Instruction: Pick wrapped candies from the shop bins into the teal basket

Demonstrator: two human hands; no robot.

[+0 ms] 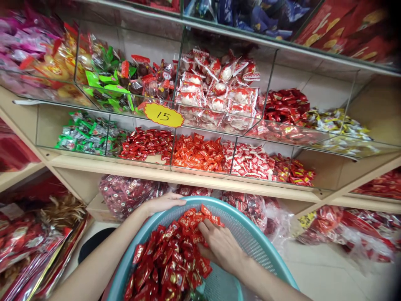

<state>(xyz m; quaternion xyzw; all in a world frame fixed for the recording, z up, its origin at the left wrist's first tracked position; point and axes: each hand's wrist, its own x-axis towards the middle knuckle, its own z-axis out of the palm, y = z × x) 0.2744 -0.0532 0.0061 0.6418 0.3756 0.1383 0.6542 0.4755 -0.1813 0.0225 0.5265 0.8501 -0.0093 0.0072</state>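
Note:
A teal plastic basket (253,215) with a perforated wall is in front of me at the bottom of the view. Red wrapped candies (169,255) are heaped in its left and middle part. My left hand (164,203) grips the basket's far rim on the left; its fingertips are partly hidden. Inside the basket, my right hand (216,242) has its fingers curled into the candies at the right side of the heap. Orange-red wrappers show around those fingers. Something dark green peeks out at the basket's bottom edge.
Ahead stands a shelf (184,175) with clear-walled compartments of wrapped sweets. A yellow price tag (163,115) marked 15 hangs on it. Bagged sweets (128,194) lie beneath, behind the basket. More plastic bags (354,230) sit on the floor at right.

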